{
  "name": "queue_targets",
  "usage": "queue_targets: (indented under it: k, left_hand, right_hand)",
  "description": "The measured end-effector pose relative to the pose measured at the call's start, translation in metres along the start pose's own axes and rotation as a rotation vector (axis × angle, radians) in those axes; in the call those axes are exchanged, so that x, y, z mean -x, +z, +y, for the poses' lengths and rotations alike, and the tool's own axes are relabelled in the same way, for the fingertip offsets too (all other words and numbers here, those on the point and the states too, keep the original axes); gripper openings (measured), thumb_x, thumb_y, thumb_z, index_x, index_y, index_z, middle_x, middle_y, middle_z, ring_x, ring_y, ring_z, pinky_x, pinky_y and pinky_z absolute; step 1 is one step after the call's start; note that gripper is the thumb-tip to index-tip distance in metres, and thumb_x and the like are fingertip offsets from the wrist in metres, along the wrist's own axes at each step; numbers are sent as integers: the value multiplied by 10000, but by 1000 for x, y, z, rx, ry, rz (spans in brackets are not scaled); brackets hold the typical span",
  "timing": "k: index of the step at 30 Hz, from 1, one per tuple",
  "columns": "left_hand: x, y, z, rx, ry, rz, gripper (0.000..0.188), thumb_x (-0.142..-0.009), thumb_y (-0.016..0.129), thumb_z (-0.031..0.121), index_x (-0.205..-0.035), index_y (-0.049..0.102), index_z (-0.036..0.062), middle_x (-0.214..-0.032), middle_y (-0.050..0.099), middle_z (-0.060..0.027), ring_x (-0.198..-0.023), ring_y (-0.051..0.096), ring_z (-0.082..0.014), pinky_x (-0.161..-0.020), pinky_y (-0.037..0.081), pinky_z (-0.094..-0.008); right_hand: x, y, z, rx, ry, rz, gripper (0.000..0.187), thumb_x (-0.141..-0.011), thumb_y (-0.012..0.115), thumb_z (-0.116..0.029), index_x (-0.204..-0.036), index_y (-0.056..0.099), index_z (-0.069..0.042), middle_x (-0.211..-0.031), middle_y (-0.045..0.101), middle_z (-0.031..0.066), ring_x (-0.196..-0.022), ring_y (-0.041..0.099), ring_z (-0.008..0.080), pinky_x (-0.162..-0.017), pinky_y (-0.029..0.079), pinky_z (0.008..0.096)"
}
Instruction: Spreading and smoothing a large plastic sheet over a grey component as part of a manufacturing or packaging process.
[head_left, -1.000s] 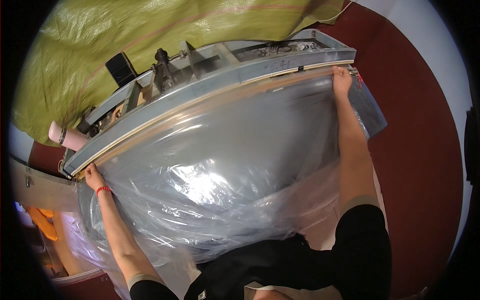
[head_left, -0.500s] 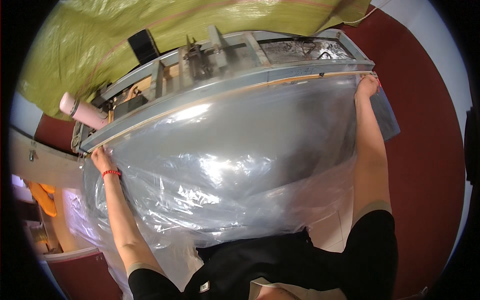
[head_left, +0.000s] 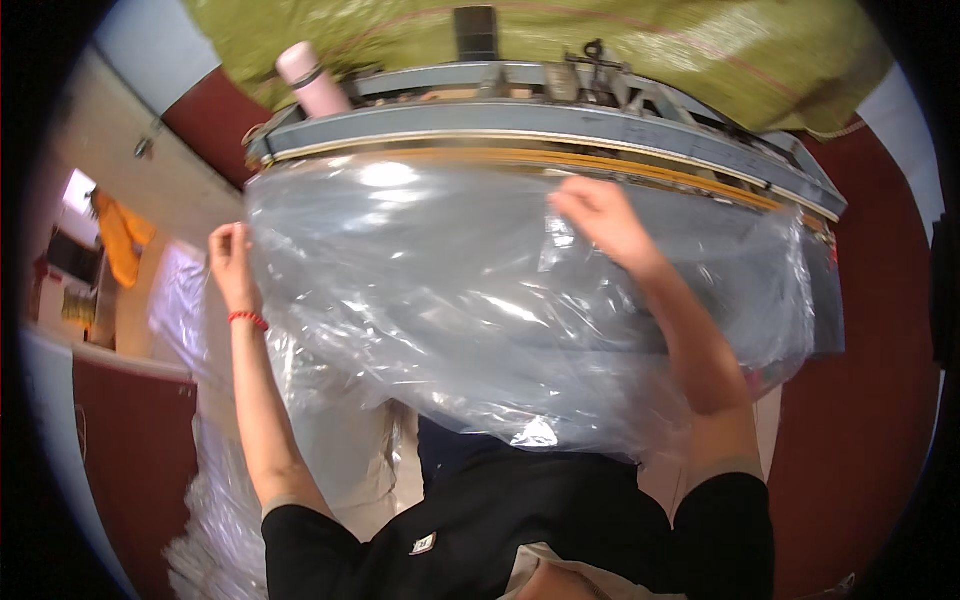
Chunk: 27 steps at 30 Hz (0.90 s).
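A large clear plastic sheet spreads in front of me over a dark surface, wrinkled and shining. My left hand, with a red bead bracelet at its wrist, is closed in a pinch at the sheet's left edge. Further right, my right hand grips the sheet near its far edge, fingers pressed together, with a fold hanging below them. Beyond the sheet runs a long grey metal frame, and an orange-yellow strip shows between this frame and the plastic.
A pink bottle stands behind the frame at the left, and a black box-like object is further back. Yellow-green woven sheeting covers the far side. More clear plastic hangs at lower left, near an orange item.
My right hand has left the frame's right end and moved left to the sheet's middle. The plastic's far edge has come away from the frame. The view has turned.
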<state>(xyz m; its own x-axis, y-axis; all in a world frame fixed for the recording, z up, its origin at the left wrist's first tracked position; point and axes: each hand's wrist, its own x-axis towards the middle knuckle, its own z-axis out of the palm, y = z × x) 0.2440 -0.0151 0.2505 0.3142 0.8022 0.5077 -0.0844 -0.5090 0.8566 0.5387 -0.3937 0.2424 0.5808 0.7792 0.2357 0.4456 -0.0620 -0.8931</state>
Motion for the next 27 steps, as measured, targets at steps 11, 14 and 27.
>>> queue_targets:
  k: [11,14,27]
  left_hand:
    - [156,-15,32,-403,116,-678,315,-801,565,125,-1102,538,38,-1197,487,-126,-1178,390,-267,-925,357,-341]
    - [205,-20,33,-163,-214,-675,244,-802,556,104,-1034,573,31,-1083,559,-122,-1047,502,-245,-846,410,-320]
    - [291,122,73,578,-220,-1311,540,-768,616,165,-1252,389,83,-1248,427,-89,-1091,437,-185,-865,396,-327]
  right_hand:
    - [225,-246,134,762,260,914,215,-788,596,-218,-858,621,-15,-775,636,81,-735,574,143,-680,437,273]
    - [259,-273,133,875,532,913,249,-799,574,-270,-871,611,-34,-806,633,99,-750,590,193,-684,439,302]
    - [263,-270,121,990,485,894,285,-813,523,-345,-852,587,-70,-802,610,137,-734,580,306,-635,431,364]
